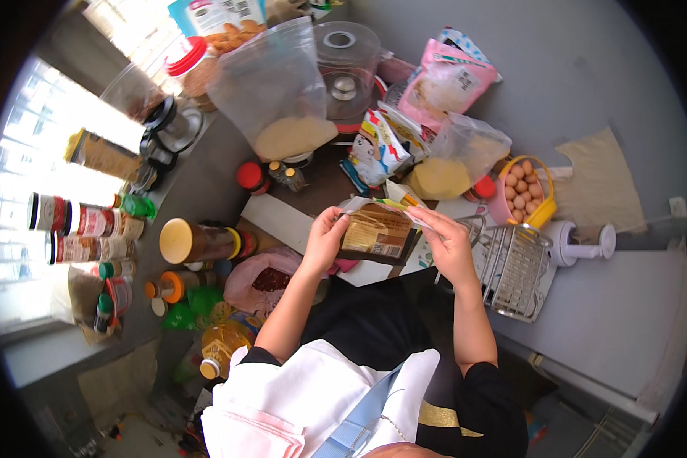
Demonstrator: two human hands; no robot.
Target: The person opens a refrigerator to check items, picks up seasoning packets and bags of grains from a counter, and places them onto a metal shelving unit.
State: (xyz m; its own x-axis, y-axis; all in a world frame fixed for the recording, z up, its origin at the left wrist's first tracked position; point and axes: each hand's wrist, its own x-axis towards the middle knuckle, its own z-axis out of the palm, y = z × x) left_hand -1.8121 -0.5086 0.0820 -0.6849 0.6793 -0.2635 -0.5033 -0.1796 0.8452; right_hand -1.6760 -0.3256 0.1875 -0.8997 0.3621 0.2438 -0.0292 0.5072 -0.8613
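Observation:
A brown and gold food packet [378,232] with printed writing and a barcode is held up in front of my body. My left hand [325,237] pinches its upper left corner between thumb and fingers. At the upper right corner, my right hand [447,240] grips the packet's pale top edge. That top edge looks loose and slightly parted, but I cannot tell whether the packet is open. Just beyond it lie a clear plastic bag of yellow meal or flour [442,177] and a white printed food bag [375,149].
On the right stand a pink basket of eggs [524,192] and a metal wire rack [515,272]. A clear bag of beige powder [292,137] sits at the back. Left are a cork-lidded jar [177,240], an oil bottle [223,346] and a pink bag of dark red contents [263,277]. Jars [91,220] line the windowsill.

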